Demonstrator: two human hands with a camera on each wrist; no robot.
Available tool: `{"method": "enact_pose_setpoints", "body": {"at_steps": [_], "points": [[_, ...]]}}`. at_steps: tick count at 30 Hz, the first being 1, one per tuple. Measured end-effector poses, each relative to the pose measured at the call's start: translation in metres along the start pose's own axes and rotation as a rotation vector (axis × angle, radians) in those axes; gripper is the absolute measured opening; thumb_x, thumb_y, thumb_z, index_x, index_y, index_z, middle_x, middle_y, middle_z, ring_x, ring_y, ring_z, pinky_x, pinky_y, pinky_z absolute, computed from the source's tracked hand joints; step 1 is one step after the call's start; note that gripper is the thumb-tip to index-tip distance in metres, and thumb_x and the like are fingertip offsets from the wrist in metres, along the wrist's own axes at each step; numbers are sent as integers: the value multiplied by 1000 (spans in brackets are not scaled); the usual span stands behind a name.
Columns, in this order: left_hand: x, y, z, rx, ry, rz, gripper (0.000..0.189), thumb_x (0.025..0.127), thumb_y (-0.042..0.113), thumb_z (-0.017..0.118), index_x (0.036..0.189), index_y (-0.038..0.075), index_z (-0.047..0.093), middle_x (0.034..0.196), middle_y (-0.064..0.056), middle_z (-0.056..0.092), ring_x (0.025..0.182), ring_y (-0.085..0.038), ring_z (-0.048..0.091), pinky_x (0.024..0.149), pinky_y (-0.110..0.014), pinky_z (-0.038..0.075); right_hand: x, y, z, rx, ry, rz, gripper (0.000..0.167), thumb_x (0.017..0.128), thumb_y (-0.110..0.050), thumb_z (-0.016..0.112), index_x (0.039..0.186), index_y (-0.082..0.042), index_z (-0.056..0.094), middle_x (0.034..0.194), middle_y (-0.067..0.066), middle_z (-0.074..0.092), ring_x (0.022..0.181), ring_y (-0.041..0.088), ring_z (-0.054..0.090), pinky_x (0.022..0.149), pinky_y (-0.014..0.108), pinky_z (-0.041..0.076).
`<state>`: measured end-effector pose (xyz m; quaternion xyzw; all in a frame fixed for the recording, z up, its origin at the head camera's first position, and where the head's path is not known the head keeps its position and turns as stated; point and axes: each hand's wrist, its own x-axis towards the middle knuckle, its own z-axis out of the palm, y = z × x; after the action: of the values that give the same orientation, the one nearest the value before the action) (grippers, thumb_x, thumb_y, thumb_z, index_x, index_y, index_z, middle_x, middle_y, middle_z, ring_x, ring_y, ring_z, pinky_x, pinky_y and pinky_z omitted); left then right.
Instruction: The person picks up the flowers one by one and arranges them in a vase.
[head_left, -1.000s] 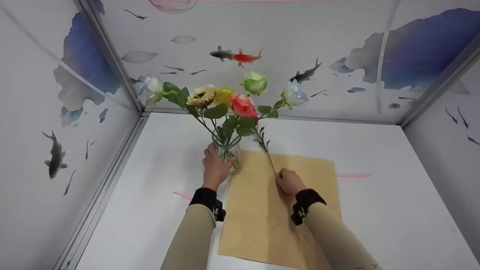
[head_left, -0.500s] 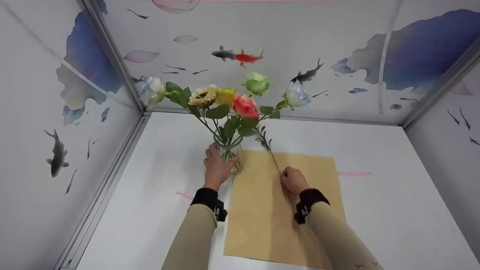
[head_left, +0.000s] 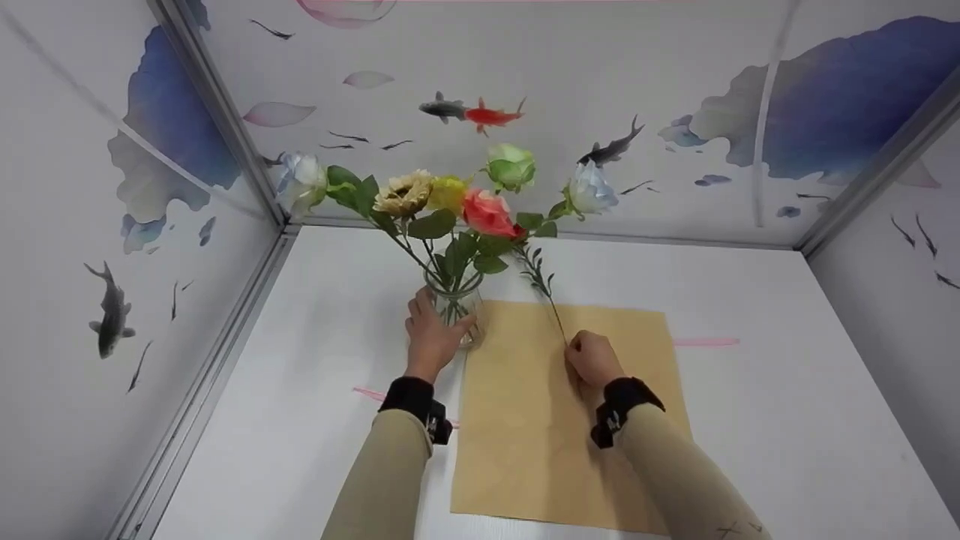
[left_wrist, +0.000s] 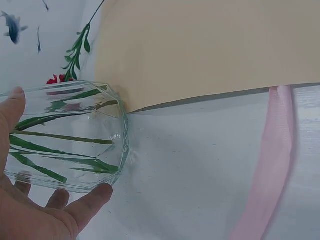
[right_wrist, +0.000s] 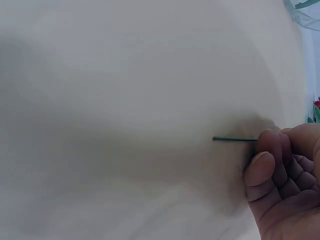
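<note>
My left hand grips the clear glass vase, fingers on its left side and thumb across its front. Cut green stems show through the glass in the left wrist view. Above the rim fan out a pink-red rose, a green rose, pale blue blooms, a yellow flower and a beige sunflower. To the right, my right hand pinches the thin stem of a leafy sprig. The sprig's small red bloom is partly hidden behind the rose.
A sheet of brown kraft paper lies on the white table, under the right hand and beside the vase. Pink ribbon runs out from beneath the paper on both sides. Printed walls enclose the table at the back and sides.
My right hand has shifted slightly to the right with the leafy sprig, whose red bloom shows more beside the rose. The left hand and vase stay in place.
</note>
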<state>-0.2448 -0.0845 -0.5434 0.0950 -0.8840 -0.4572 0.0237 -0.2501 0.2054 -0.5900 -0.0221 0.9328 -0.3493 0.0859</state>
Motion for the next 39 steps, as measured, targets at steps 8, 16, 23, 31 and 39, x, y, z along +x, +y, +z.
{"method": "enact_pose_setpoints", "body": {"at_steps": [8,16,23,31,39], "points": [[-1,1,-1,0,-4,-7,97,90,40,78,157,3,17,156,-24,25,142,-48,28,114,-55,33,-1,8,-10,119,-13,54,7,92,-2,56,87,-1,61,73,8,60,61,19,54,55,29,43],[-1,2,-1,4,2,8,97,90,39,79,156,2,18,154,-25,26,141,-48,29,114,-56,32,-2,10,-23,195,-17,130,6,91,-3,56,92,1,61,72,9,63,59,18,59,53,29,47],[1,0,0,13,2,1,97,90,39,79,157,3,18,155,-25,26,142,-49,29,114,-56,32,-3,6,-35,230,17,148,13,98,-6,55,102,4,61,77,11,64,61,17,61,57,28,49],[-2,0,0,-24,11,28,94,90,35,79,155,1,19,154,-26,26,143,-48,26,116,-57,27,-4,7,-44,364,60,198,19,100,-11,55,108,4,59,77,8,64,60,15,63,58,28,54],[-1,-1,0,-1,34,57,93,89,35,80,153,0,22,151,-28,30,139,-49,31,115,-57,28,-8,7,-43,606,90,193,15,100,-8,55,107,6,57,77,9,66,62,16,65,59,31,57]]}}
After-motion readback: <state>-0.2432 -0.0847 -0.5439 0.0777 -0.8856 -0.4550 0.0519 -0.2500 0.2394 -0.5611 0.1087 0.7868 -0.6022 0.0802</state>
